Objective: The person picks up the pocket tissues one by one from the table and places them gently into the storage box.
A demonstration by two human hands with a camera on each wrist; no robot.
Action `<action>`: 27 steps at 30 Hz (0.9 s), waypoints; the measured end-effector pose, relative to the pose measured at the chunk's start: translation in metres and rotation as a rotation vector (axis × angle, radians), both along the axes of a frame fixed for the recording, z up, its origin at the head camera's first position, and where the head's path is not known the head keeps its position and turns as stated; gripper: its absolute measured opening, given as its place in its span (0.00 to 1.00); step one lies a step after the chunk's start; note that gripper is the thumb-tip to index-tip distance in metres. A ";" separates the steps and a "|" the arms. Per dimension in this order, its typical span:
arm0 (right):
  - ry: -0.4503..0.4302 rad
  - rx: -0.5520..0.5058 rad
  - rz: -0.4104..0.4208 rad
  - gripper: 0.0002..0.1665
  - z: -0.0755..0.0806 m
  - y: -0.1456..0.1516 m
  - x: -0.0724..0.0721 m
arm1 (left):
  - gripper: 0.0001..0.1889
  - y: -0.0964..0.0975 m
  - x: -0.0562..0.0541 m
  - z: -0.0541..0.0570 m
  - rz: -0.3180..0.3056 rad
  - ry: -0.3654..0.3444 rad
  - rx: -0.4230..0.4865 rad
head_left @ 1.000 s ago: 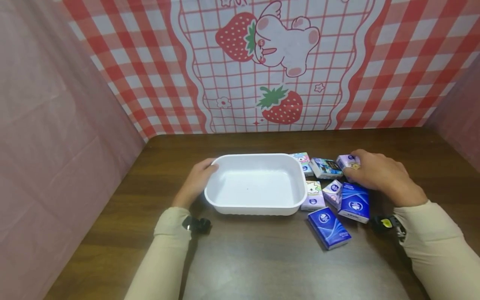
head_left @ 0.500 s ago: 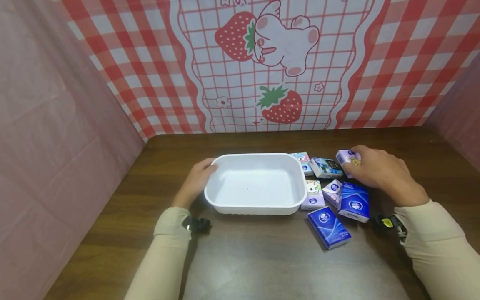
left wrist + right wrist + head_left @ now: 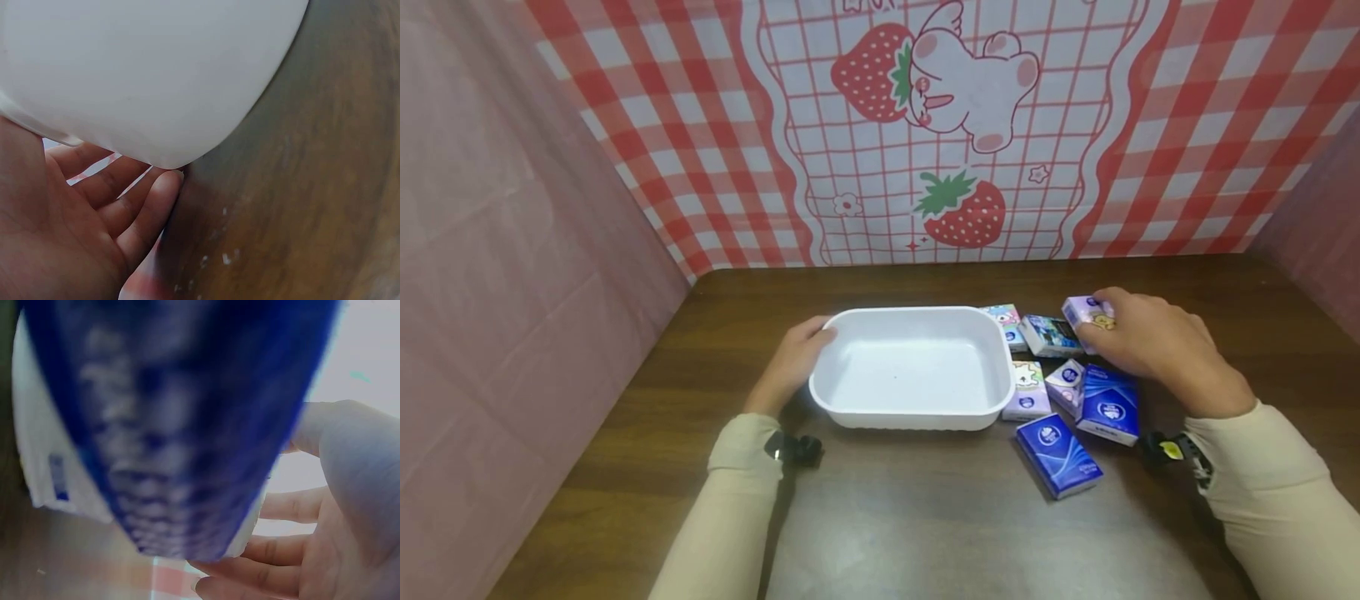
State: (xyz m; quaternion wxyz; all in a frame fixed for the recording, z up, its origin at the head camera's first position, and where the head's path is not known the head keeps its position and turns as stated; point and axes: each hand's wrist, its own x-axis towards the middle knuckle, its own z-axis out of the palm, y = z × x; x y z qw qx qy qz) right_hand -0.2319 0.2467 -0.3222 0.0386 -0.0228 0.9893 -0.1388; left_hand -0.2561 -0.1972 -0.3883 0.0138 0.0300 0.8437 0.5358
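Note:
My left hand (image 3: pixel 792 360) grips the left end of a white plastic basin (image 3: pixel 917 422), thumb over the rim. In the left wrist view its fingers (image 3: pixel 119 194) lie against the basin's outer wall. My right hand (image 3: pixel 1161 346) pinches a purple tissue pack (image 3: pixel 1084 312) with a cartoon print, at the far right of a group of packs. A dark patterned tissue pack (image 3: pixel 1051 335) lies just left of it. Below the right hand is a blue tissue pack (image 3: pixel 1108 402), which leans over a white-and-purple pack (image 3: pixel 1064 382). That blue pack fills much of the right wrist view, blurred.
Another blue tissue pack (image 3: pixel 1060 457) lies nearer the front. Two cartoon tissue packs, one upper (image 3: pixel 1006 325) and one lower (image 3: pixel 1027 398), sit against the basin's right side, partly hidden by it. The brown table (image 3: pixel 940 517) ends at a checked cloth backdrop (image 3: pixel 970 150).
My right hand has moved the purple pack slightly away from me, then left toward the dark patterned pack. The left hand and basin have stayed in place.

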 end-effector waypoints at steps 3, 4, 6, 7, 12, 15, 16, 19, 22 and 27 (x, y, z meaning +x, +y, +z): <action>0.007 0.006 0.009 0.52 0.002 -0.003 0.002 | 0.20 0.000 0.000 0.000 -0.003 0.005 0.004; 0.010 0.009 0.013 0.52 0.003 -0.004 0.003 | 0.20 0.000 0.000 0.000 -0.005 0.003 0.007; 0.019 0.017 0.021 0.52 0.005 -0.007 0.005 | 0.20 0.000 0.000 0.000 -0.012 -0.002 0.014; 0.024 0.019 0.024 0.52 0.006 -0.009 0.005 | 0.20 -0.001 0.000 0.000 -0.013 -0.003 0.019; 0.042 0.027 0.040 0.51 0.009 -0.016 0.009 | 0.20 -0.001 0.000 -0.002 -0.012 -0.005 0.027; 0.050 0.029 0.051 0.51 0.010 -0.019 0.011 | 0.21 -0.002 0.000 -0.002 -0.016 -0.013 0.030; 0.052 0.029 0.054 0.51 0.010 -0.019 0.011 | 0.21 -0.002 0.000 -0.002 -0.017 -0.017 0.032; 0.055 0.034 0.067 0.50 0.012 -0.022 0.012 | 0.21 -0.002 0.000 -0.002 -0.018 -0.027 0.037; 0.055 0.040 0.077 0.49 0.014 -0.025 0.013 | 0.21 -0.002 0.000 -0.002 -0.013 -0.029 0.032; 0.061 0.044 0.087 0.49 0.016 -0.029 0.016 | 0.21 -0.002 -0.001 -0.001 -0.011 -0.034 0.025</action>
